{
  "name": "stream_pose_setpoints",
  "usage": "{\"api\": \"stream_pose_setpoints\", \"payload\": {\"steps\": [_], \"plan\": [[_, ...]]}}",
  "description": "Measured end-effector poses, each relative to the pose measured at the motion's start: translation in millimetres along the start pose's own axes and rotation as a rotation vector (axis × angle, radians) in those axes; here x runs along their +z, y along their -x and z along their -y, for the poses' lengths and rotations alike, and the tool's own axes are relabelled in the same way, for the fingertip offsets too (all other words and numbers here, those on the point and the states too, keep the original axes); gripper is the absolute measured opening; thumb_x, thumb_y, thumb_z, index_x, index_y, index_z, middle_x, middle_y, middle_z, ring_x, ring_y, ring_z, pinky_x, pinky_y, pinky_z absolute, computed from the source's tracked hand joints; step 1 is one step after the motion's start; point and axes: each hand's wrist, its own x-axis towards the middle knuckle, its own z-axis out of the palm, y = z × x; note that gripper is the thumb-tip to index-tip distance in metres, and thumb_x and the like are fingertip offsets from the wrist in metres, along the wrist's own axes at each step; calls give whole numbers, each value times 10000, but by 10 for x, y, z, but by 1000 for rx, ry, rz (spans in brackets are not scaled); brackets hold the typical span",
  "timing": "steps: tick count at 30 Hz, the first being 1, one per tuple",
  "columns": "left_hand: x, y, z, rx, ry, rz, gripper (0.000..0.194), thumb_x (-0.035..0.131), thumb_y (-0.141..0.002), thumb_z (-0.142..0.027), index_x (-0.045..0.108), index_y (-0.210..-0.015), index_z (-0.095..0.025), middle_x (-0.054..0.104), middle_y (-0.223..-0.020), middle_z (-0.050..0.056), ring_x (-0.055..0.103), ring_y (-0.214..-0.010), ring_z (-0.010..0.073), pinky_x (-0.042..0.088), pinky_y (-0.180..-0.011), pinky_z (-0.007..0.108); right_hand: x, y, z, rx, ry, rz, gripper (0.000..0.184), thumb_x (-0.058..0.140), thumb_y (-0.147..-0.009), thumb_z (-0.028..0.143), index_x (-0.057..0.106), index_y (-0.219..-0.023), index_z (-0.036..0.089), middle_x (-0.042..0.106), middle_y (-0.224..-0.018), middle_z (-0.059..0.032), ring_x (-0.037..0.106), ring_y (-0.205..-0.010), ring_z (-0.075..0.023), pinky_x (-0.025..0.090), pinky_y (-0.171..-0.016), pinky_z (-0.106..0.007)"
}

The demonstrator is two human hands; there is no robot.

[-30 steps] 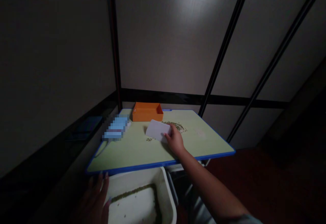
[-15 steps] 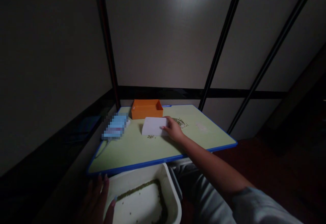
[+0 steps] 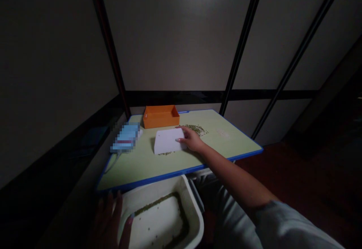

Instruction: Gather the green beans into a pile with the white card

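Boxing in the far & L sides were gray wall panels [image 3: 175, 45] w/ dark strips. Table [image 3: 135, 169] was pale green, blue-edged, its near R corner out by dark reddish floor [image 3: 271, 188]. Room for moving: green surface showed at R end & betw. card and near edge. White tub [image 3: 195, 211] sat below near edge, olive band [image 3: 183, 219] along its inside bottom. Orange box [image 3: 161, 120], open-topped, stood nr back edge; blue item [image 3: 126, 137], pixelated, at L edge.

L hand [image 3: 111, 219] was at tub's L rim, fingers spread, thumb out over inside; contact too dark to tell. R hand [image 3: 192, 139] pinched white card [image 3: 167, 141] by R end. Card was mid-table, in front of box: plain, tilted, shadow at L side; couldn't tell if lower edge touched table. Smallest: brownish-green grains, wide scatter [image 3: 196, 129] just beyond R hand, small cluster [image 3: 164, 153] by card's lower edge.
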Motion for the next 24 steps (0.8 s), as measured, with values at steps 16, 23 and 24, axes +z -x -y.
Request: {"api": "stream_pose_setpoints", "payload": {"steps": [16, 23, 24], "plan": [[-103, -29, -105, 64, -52, -19, 641, 327, -899, -457, 382, -1460, -150, 426, -1536, 175, 331, -1469, 336, 387, -1137, 555, -7, 87, 45, 26, -147, 55, 518, 740, -633, 132, 638, -1138, 191, 702, -819, 25, 622, -679, -124, 486, -588, -210], [-14, -36, 13, 43, -38, -11, 648, 346, -888, -479, 428, -1436, -142, 460, -1509, 187, 383, -1434, 364, 438, -1084, 574, -110, 152, 148, -8, -219, -124, 514, 743, -638, 207, 622, -1137, 204, 728, -970, -20, 654, -782, -161, 525, -657, -250], [6, -34, 39, 44, -33, -18, 648, 347, -887, -479, 438, -1429, -136, 470, -1500, 191, 378, -1435, 371, 435, -1084, 582, -156, 190, 155, -6, -211, -147, 535, 742, -645, 223, 616, -1164, 205, 728, -999, -30, 659, -795, -168, 527, -659, -257]]}}
